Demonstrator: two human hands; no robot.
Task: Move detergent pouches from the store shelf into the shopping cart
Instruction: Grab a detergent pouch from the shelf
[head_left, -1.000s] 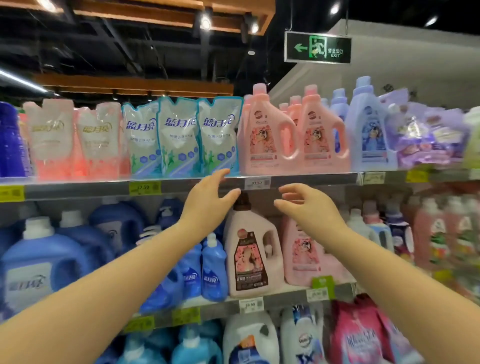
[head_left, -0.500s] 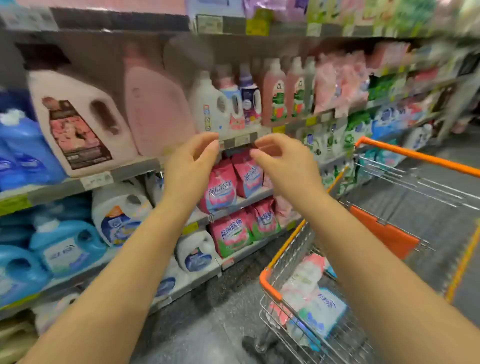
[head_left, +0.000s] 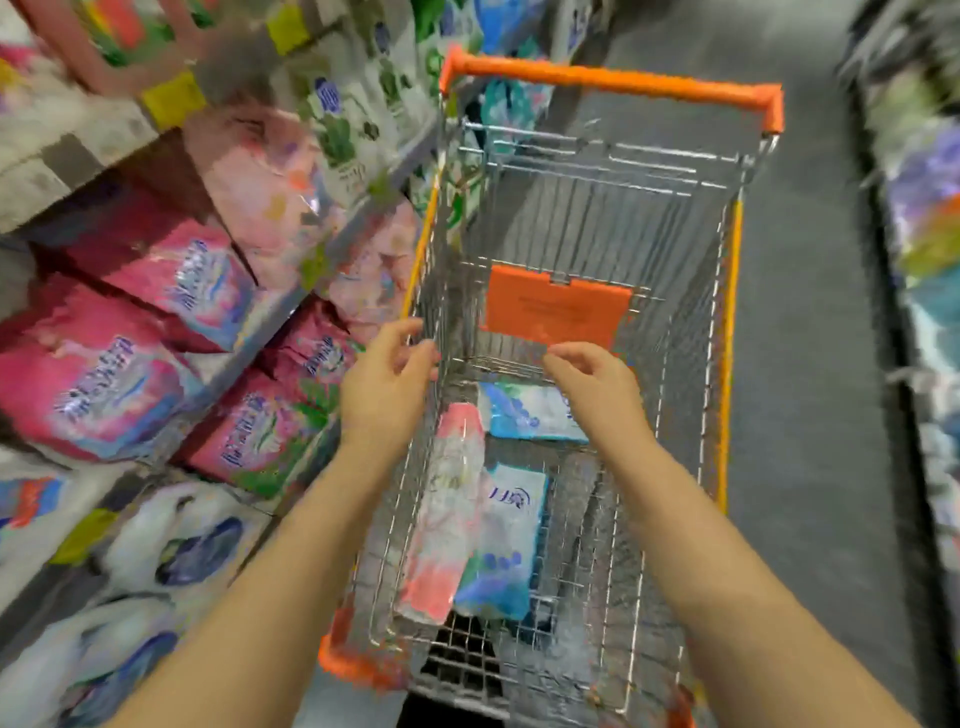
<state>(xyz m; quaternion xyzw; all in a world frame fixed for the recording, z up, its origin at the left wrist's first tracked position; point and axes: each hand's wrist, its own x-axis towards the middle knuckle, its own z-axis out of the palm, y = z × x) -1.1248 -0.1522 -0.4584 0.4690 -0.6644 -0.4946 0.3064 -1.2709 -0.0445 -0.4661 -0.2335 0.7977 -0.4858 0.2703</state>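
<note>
A wire shopping cart (head_left: 727, 332) with an orange handle (head_left: 613, 78) stands in the aisle below me. In its basket lie a pink-and-white pouch (head_left: 447, 514), a blue-and-white pouch (head_left: 501, 540) beside it, and another blue pouch (head_left: 530, 413) farther in. My left hand (head_left: 387, 389) hovers at the cart's left rim, fingers loosely curled, holding nothing. My right hand (head_left: 592, 382) hangs over the basket above the far blue pouch, fingers relaxed, also holding nothing.
Store shelves on the left hold pink refill bags (head_left: 104, 384), paler pink bags (head_left: 260, 187) and white jugs (head_left: 171, 540). An orange child-seat flap (head_left: 556, 306) sits inside the cart. Grey floor (head_left: 810, 364) runs to the right, with another blurred shelf (head_left: 924, 234) beyond.
My view has swung from the upper shelf of pouches down and right onto the cart. Both hands came down with it, from in front of the shelf to over the basket.
</note>
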